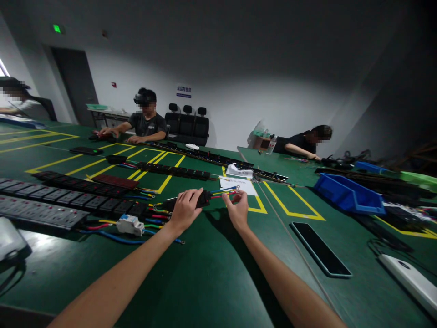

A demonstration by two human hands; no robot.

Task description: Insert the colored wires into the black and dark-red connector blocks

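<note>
My left hand (186,207) is wrapped over a black plastic part (204,198), whose kind I cannot make out because the fingers cover much of it. Blue, yellow and red wires (221,191) with ring terminals stick out of its right end. At those tips, my right hand (239,210) pinches one or more wires between thumb and fingers; which ones is hard to tell. Left of my left hand lie long black power strips (44,209) with rows of sockets. A small white circuit breaker (130,225) with coloured wires rests beside them.
The green table (191,282) has yellow marked outlines. On the right are a phone (320,249), a blue bin (348,193) and a white power bank (409,282). White paper (235,186) lies beyond my hands. Co-workers sit across the table, one (148,123) near a long black strip (211,158).
</note>
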